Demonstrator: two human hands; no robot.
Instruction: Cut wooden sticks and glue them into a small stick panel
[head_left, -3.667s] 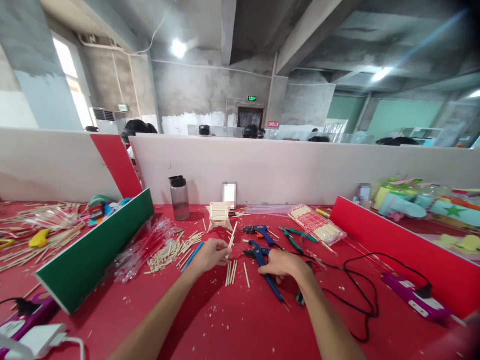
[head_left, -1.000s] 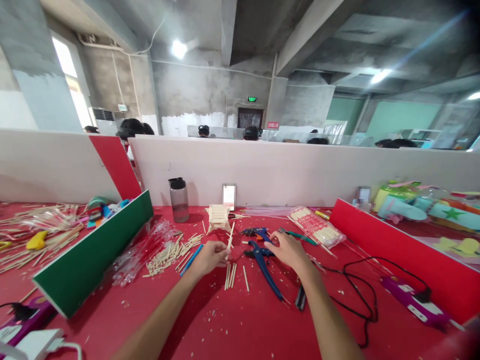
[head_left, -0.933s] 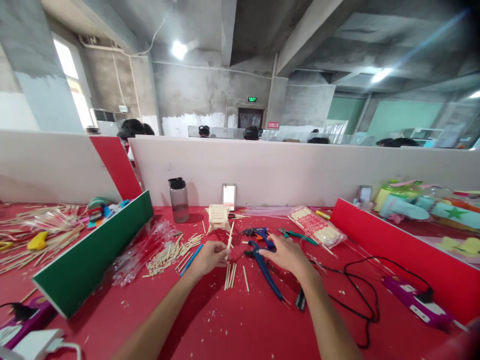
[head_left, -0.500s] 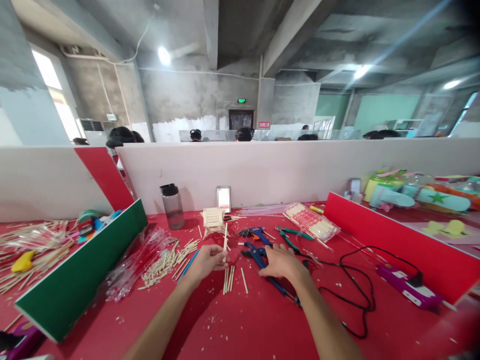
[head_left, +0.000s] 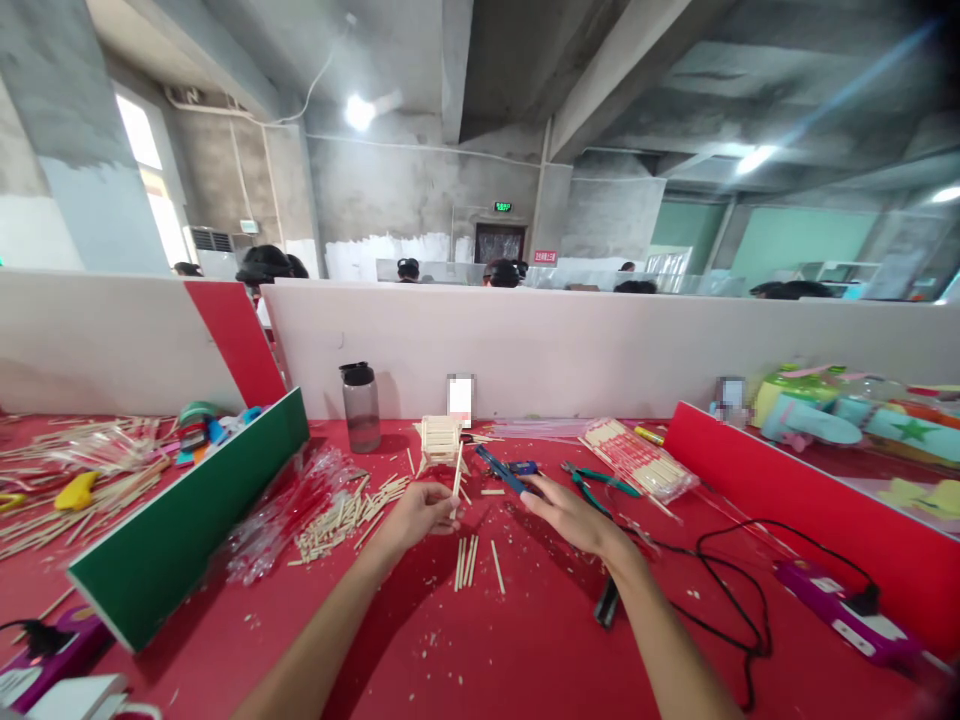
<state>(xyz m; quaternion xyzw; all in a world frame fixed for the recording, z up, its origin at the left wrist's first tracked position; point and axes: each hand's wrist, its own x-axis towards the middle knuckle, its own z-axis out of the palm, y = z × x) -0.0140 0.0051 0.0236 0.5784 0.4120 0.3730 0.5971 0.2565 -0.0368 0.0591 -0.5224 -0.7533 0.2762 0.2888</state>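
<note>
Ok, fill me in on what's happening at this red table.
A person works at the red table. The left hand pinches a thin wooden stick upright; the right hand grips a blue-handled tool beside it. Cut sticks lie between the hands, and a small stick frame stands behind.

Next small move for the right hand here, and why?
Probably ease the blue-handled tool in the right hand left to the stick pinched upright in the left hand: its tip points that way but stands apart from the stick.
</note>
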